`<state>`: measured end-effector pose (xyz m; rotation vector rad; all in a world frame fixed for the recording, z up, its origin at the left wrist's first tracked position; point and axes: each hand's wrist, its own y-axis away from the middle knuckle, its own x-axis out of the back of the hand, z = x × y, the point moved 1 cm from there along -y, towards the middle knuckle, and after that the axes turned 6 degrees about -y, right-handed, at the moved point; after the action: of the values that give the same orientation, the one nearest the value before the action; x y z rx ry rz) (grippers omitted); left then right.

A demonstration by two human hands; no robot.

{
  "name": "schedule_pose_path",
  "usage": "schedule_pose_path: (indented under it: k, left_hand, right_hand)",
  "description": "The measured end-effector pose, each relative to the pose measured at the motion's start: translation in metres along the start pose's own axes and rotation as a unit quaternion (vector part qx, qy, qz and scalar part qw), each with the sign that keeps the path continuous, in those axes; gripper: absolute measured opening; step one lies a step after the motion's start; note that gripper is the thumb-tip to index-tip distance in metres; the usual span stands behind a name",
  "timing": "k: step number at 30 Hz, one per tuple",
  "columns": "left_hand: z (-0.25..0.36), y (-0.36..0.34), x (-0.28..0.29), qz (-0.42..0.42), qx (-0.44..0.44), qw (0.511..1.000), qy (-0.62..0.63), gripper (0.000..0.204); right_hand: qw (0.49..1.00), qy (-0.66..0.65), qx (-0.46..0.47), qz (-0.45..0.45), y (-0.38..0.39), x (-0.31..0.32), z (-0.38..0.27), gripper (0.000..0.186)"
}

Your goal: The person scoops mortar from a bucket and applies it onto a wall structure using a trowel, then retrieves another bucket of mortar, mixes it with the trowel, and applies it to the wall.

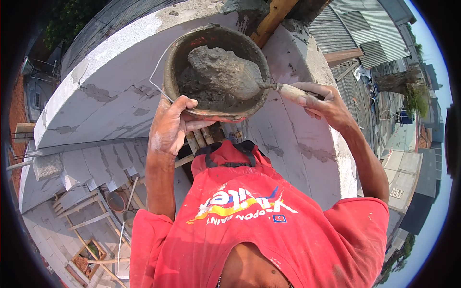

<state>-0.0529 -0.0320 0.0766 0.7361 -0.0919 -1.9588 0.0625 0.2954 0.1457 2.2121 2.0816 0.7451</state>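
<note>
My left hand (170, 120) grips the lower left rim of a dark, scuffed bucket (169, 72) with a wire handle hanging at its left side. Grey wet mortar (206, 65) is piled inside. My right hand (322, 101) is closed round the pale wooden handle of a trowel (288, 91), at the right of the bucket. The trowel's blade is in the bucket, partly hidden by mortar. My red shirt and black straps show below the bucket.
Pale block walls (96, 96) stand to left and right, with a wooden beam (269, 24) between them at the top. Lower left are wooden scaffold poles (77, 225), another bucket (116, 200) and a lower block surface. Corrugated roofs (365, 29) and buildings lie beyond the right wall, far down.
</note>
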Motion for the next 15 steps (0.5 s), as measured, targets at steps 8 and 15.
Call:
schedule_pose_path:
  k: [8,15]
  left_hand:
    - [-0.022,-0.022,0.005,-0.021,0.006,0.999,0.042,0.036]
    - [-0.041,-0.028,0.004,-0.007,0.012,0.999,0.053,0.046]
  right_hand:
    - [0.983,0.109,-0.015,0.150,0.060,0.093,-0.062,0.067]
    - [0.940,0.264,-0.111,0.185,0.027,0.191,-0.153,0.058]
